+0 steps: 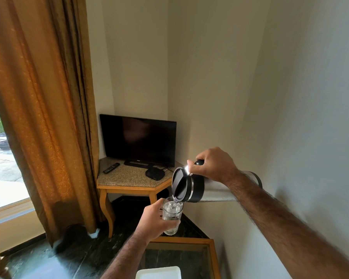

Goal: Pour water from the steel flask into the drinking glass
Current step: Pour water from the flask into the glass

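My right hand (pixel 212 165) grips the black handle of the steel flask (pixel 214 191), which lies tipped almost level, its black lid end pointing left and down. The thumb presses the shiny lever at the lid. My left hand (pixel 154 219) is wrapped around a clear drinking glass (pixel 172 213), held upright in the air with its rim just under the flask's spout. Water fills most of the glass. My right forearm hides part of the flask's steel body.
A glass-topped wooden table (pixel 212 256) stands below my hands with a white tray (pixel 158 273) on it. A corner stand (pixel 129 186) carries a dark television (pixel 138 140), a remote (pixel 111 168) and a black box (pixel 154 174). An orange curtain (pixel 48 117) hangs at the left.
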### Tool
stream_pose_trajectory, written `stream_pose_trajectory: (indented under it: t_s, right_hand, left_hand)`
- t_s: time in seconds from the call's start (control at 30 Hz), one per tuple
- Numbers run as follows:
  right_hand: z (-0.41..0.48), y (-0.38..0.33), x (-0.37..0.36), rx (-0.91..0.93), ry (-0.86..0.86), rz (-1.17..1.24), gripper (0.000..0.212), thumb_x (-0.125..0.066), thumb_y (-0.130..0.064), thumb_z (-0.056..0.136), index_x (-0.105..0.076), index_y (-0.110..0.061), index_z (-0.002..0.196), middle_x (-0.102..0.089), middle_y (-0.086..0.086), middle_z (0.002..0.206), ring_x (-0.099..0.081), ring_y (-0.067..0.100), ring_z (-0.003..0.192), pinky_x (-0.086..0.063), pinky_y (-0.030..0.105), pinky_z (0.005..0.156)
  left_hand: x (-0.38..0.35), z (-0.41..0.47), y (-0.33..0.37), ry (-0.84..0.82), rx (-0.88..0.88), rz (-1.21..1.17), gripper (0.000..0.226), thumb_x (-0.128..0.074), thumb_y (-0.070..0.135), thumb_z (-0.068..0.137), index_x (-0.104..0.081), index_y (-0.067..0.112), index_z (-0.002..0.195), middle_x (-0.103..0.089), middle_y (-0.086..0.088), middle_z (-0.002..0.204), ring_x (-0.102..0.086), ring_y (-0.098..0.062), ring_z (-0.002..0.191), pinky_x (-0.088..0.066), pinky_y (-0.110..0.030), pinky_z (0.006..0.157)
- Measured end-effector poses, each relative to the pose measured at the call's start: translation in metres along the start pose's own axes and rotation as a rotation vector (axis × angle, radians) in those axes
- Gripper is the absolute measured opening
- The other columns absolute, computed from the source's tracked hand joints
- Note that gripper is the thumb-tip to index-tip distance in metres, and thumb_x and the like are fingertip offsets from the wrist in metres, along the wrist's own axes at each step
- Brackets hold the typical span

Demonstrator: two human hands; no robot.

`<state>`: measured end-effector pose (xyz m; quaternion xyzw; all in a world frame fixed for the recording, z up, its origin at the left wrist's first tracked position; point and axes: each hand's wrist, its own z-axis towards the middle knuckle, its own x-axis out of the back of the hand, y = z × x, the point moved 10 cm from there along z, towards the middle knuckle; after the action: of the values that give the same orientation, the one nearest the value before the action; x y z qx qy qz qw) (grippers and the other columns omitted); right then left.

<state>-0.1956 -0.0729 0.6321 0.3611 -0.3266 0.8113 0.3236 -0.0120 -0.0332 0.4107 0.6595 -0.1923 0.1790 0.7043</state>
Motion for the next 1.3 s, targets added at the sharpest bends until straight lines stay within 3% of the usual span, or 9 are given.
stream_pose_trajectory:
  t_s: [0.43, 0.57, 0.83, 1.03, 1.1, 1.2, 1.3]
  right_hand:
    - [-0.001, 0.003, 0.001, -0.016, 0.026, -0.025, 0.059, -0.061, -0.061, 0.076, -0.037, -0.018, 0.044, -0.031, -0.006, 0.041, -0.027, 0.014, 0.040, -0.028, 0.024, 0.046]
    - [-0.004, 0.005, 0.000, -0.027, 0.026, -0.003, 0.059, -0.059, -0.061, 0.076, -0.033, -0.019, 0.043, -0.028, -0.006, 0.040, -0.028, 0.015, 0.040, -0.026, 0.025, 0.046]
    - [-0.015, 0.030, -0.013, -0.127, 0.007, 0.088, 0.061, -0.055, -0.066, 0.075, -0.037, -0.016, 0.045, -0.035, -0.007, 0.038, -0.031, 0.014, 0.039, -0.023, 0.025, 0.043]
    - [-0.025, 0.047, -0.018, -0.197, 0.046, 0.206, 0.060, -0.057, -0.062, 0.077, -0.033, -0.016, 0.047, -0.025, -0.007, 0.043, -0.023, 0.012, 0.044, -0.024, 0.031, 0.050]
    - [-0.029, 0.053, -0.022, -0.215, 0.059, 0.257, 0.061, -0.058, -0.060, 0.078, -0.033, -0.014, 0.047, -0.027, -0.008, 0.043, -0.024, 0.013, 0.045, -0.025, 0.032, 0.051]
    - [-0.035, 0.065, -0.031, -0.255, 0.074, 0.360, 0.065, -0.060, -0.057, 0.081, -0.040, -0.005, 0.048, -0.035, 0.007, 0.043, -0.028, 0.015, 0.044, -0.028, 0.032, 0.051]
    - [-0.045, 0.080, -0.035, -0.321, 0.122, 0.440, 0.062, -0.060, -0.057, 0.081, -0.035, -0.014, 0.045, -0.028, -0.008, 0.041, -0.025, 0.013, 0.042, -0.028, 0.031, 0.048]
  left_hand:
    - [-0.001, -0.002, 0.008, 0.005, 0.005, 0.018, 0.070, -0.092, 0.043, 0.062, -0.067, 0.033, 0.126, -0.076, 0.016, 0.114, -0.072, -0.002, 0.107, -0.057, -0.020, 0.085]
    - [-0.001, -0.004, 0.008, 0.016, 0.001, 0.028, 0.070, -0.094, 0.039, 0.064, -0.066, 0.033, 0.128, -0.075, 0.014, 0.117, -0.072, -0.006, 0.111, -0.062, -0.032, 0.096]
    - [0.000, -0.009, 0.006, 0.038, 0.026, 0.007, 0.075, -0.095, 0.032, 0.069, -0.063, 0.025, 0.136, -0.074, 0.008, 0.128, -0.069, -0.013, 0.121, -0.060, -0.042, 0.104]
    - [-0.004, -0.011, 0.000, 0.033, 0.050, -0.004, 0.075, -0.096, 0.031, 0.070, -0.063, 0.023, 0.137, -0.074, 0.006, 0.129, -0.069, -0.016, 0.124, -0.059, -0.049, 0.106]
    - [-0.007, -0.012, -0.002, 0.031, 0.054, -0.015, 0.075, -0.096, 0.032, 0.069, -0.063, 0.024, 0.137, -0.074, 0.006, 0.130, -0.069, -0.016, 0.124, -0.059, -0.049, 0.106]
    - [-0.009, -0.012, -0.005, 0.039, 0.055, -0.022, 0.075, -0.096, 0.034, 0.068, -0.063, 0.026, 0.135, -0.073, 0.007, 0.131, -0.068, -0.016, 0.126, -0.059, -0.046, 0.107]
    - [-0.010, -0.010, -0.008, 0.059, 0.056, -0.024, 0.074, -0.096, 0.033, 0.069, -0.063, 0.027, 0.135, -0.072, 0.008, 0.133, -0.067, -0.014, 0.126, -0.059, -0.039, 0.104]
